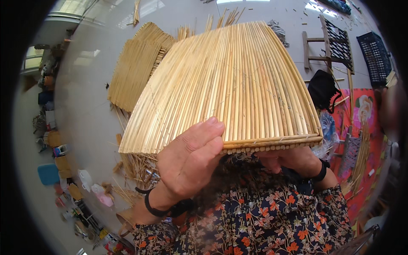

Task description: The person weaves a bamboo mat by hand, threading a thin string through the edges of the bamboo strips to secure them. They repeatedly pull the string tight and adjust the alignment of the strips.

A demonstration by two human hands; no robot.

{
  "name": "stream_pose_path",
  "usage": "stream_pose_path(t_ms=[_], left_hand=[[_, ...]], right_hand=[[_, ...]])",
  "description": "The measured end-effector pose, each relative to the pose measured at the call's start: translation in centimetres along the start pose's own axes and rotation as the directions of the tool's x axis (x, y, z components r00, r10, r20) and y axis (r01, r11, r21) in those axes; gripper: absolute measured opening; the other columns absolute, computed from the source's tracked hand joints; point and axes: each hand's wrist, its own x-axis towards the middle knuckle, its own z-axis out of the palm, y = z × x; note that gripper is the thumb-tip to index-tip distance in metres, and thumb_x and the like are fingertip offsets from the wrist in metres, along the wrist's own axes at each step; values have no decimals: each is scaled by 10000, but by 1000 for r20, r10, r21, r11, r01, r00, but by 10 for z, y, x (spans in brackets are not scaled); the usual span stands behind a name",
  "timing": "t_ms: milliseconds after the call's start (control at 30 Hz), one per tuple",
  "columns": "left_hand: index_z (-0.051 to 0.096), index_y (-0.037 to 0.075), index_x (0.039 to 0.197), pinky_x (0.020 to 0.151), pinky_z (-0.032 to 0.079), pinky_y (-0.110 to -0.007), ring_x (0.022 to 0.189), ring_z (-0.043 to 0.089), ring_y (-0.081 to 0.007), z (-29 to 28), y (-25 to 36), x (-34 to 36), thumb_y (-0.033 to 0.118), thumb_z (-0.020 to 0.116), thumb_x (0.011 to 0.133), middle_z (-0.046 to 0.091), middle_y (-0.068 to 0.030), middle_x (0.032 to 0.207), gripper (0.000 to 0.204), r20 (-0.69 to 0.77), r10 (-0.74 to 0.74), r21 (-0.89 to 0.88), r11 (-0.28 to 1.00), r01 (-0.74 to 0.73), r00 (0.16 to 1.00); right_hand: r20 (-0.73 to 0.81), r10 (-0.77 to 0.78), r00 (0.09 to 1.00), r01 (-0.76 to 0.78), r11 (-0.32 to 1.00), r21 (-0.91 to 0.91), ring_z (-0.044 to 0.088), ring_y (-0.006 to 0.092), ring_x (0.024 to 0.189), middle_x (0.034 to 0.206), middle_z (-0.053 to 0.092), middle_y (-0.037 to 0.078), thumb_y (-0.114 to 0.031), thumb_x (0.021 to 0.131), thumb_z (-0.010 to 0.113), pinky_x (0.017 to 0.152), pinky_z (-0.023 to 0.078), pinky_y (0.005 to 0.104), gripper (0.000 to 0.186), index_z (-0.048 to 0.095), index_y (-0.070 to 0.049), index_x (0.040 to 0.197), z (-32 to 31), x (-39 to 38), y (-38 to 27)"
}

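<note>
A large panel of pale straw rods, lined side by side with thin stitches across them, fills the middle of the view; a crosswise stick borders part of its near edge. My left hand grips that edge at lower left, fingers together over the top and pressed onto the rods. My right hand holds the near edge from underneath at the right, its curled fingers partly hidden by the panel. Dark bands circle both wrists.
Stacked straw panels and loose straws lie on the pale floor. At right are a wooden frame, black crate, black bag and red flowered mat. Assorted containers and bags line the left.
</note>
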Motion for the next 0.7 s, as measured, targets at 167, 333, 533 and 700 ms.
stream_pose_path(t_ms=[167,333,533,700], left_hand=[[621,2,1191,991,661,-505,1143,788,-443,2,4,-12,-106,836,846,789,-265,1202,420,-15,20,-22,1000,-21,1000],[708,-52,1075,924,692,-481,1080,809,-417,12,-2,-21,-23,769,934,803,-254,1120,157,-77,90,-12,996,-92,993],[715,-57,1077,941,685,-497,1099,805,-421,12,-3,-25,-7,752,946,803,-263,1130,146,-69,106,-20,994,-108,992],[712,-61,1083,948,683,-506,1107,802,-428,11,-5,-26,-12,736,945,799,-272,1142,148,-60,111,-21,993,-113,992]], right_hand=[[183,-179,967,196,978,-78,637,96,636,681,634,-16,-314,1179,568,611,512,269,303,736,-62,1159,-4,-3,27],[216,-205,955,222,973,-60,669,77,783,782,674,-52,-250,1192,509,738,530,235,271,728,-90,1206,-3,-1,43],[135,-161,978,159,987,28,682,98,825,821,701,-39,-201,1196,484,743,516,219,263,717,-81,1191,3,-3,55],[170,-157,973,146,986,79,672,140,759,818,700,27,-350,1188,454,692,506,245,393,695,-39,1202,8,2,47]])
